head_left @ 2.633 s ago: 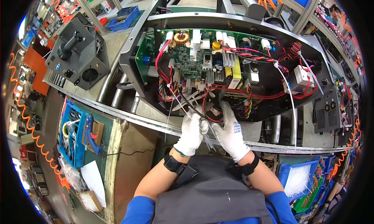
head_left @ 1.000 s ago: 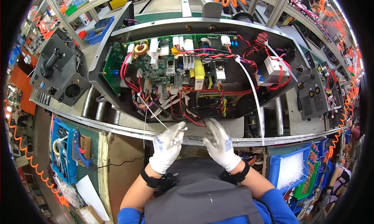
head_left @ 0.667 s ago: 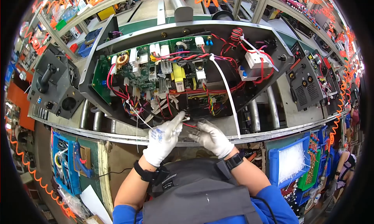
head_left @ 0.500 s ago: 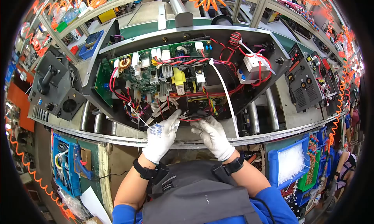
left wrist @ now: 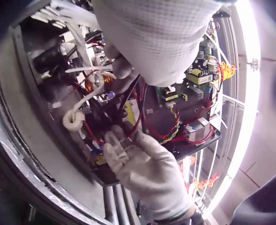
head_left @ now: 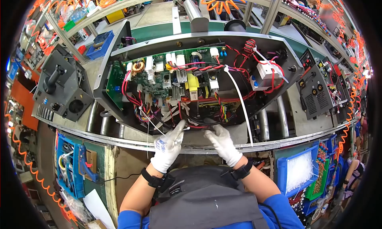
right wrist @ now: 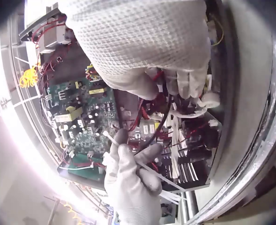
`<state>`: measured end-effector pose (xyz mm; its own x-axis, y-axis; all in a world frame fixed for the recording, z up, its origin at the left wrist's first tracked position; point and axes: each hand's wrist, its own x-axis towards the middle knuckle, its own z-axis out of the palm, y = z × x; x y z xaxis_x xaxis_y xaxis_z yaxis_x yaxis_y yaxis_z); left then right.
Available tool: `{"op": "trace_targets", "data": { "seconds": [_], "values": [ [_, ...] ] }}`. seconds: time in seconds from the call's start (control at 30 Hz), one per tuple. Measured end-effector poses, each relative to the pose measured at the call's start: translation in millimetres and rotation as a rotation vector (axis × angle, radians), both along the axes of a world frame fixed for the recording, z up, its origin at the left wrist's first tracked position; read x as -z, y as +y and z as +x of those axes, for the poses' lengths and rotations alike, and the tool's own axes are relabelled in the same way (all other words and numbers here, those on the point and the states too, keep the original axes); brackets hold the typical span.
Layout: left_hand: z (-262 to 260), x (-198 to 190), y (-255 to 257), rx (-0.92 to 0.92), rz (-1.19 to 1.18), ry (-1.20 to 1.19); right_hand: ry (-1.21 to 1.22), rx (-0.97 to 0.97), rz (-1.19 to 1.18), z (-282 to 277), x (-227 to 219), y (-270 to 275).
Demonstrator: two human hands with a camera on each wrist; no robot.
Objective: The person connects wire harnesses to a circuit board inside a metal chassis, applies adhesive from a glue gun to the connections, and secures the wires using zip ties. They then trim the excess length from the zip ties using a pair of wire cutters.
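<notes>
The left hand (head_left: 168, 145), in a white glove, pinches white cable ties. In the right wrist view a cable tie (right wrist: 110, 138) sticks out past its fingertips, and several loose ends trail back beside the hand. At the front edge of an open metal housing (head_left: 274, 94), the gloved right hand (head_left: 223, 143) pinches red and black wires (right wrist: 139, 118) between thumb and fingers. Both sets of fingertips are a short distance apart along this wire bundle. Inside the housing a green circuit board (head_left: 159, 77) carries heat sinks and connectors. A long white tie (head_left: 240, 101) hangs over its front.
The housing lies on a roller conveyor (head_left: 264, 125) with a metal front rail (head_left: 199, 148). Other grey units stand left (head_left: 63, 89) and right (head_left: 316, 89). A blue bin (head_left: 300, 171) of white ties sits at lower right, a blue tool tray (head_left: 69, 165) at lower left.
Both hands drew back from the housing, then returned to the wires at its front edge. The right hand has come back onto the red and black wires. The view shifted sideways.
</notes>
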<state>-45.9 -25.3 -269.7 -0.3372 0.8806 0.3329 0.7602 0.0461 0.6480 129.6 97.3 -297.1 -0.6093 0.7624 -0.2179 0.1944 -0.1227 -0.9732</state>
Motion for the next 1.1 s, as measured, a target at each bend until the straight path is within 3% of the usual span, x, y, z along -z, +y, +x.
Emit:
{"op": "trace_targets", "data": {
  "seconds": [0.07, 0.13, 0.2, 0.27, 0.3, 0.33, 0.4, 0.43, 0.47, 0.5, 0.53, 0.6, 0.67, 0.73, 0.87, 0.93, 1.0, 1.07, 1.1],
  "values": [
    [-4, 8, 1, -0.01, 0.113, 0.035, -0.219, -0.094, 0.268, -8, -9, -6],
    [-1, 2, 4, 0.002, 0.149, 0.036, -0.01, 0.012, 0.276, -18, -6, -15],
    [2, -6, 9, 0.011, 0.191, 0.035, -0.146, -0.026, 0.391, -19, -13, -14],
    [3, -14, 15, 0.062, 0.094, 0.082, -0.155, -0.066, 0.509, -16, -32, -17],
    [4, -20, 20, 0.041, -0.145, 0.197, -0.099, -0.061, 0.441, -14, -38, -17],
    [3, -13, 27, 0.029, -0.143, 0.19, -0.045, -0.057, 0.372, -13, -43, -18],
    [0, 13, 43, 0.021, 0.194, -0.201, 0.018, -0.058, 0.387, -9, -44, -19],
    [0, 17, 45, 0.003, 0.156, -0.445, -0.02, -0.101, 0.654, 0, -39, -19],
    [2, 17, 44, -0.002, 0.164, -0.444, -0.058, -0.142, 0.923, 6, -36, -21],
    [4, 15, 42, -0.039, 0.14, -0.763, 0.043, -0.033, 0.576, 6, -37, -31],
    [8, 8, 43, -0.097, 0.094, -0.874, 0.248, 0.025, 0.606, -2, -32, -39],
    [14, -4, 45, -0.16, 0.053, -0.985, 0.094, -0.022, 0.441, -9, -51, -52],
    [17, -10, 46, -0.207, 0.066, -1.082, 0.086, -0.024, 0.506, -24, -26, -40],
    [18, -10, 44, -0.224, 0.07, -1.068, -0.015, 0.071, 0.9, -42, -14, -25],
    [17, -3, 36, -0.194, 0.196, -0.974, -0.073, -0.055, 0.74, -53, -39, -4],
    [14, -1, 31, -0.146, 0.22, -0.851, -0.067, -0.097, 0.822, -53, -45, 5],
    [17, -10, 26, -0.232, 0.084, -0.936, -0.066, -0.139, 0.901, -50, -53, 7],
    [18, -26, 12, -0.236, 0.226, -1.219, -0.198, -0.244, 0.845, -49, -65, 7],
    [16, -14, 4, -0.244, 0.313, -0.938, -0.157, -0.195, 0.907, -52, -59, 8]
  ]
}}
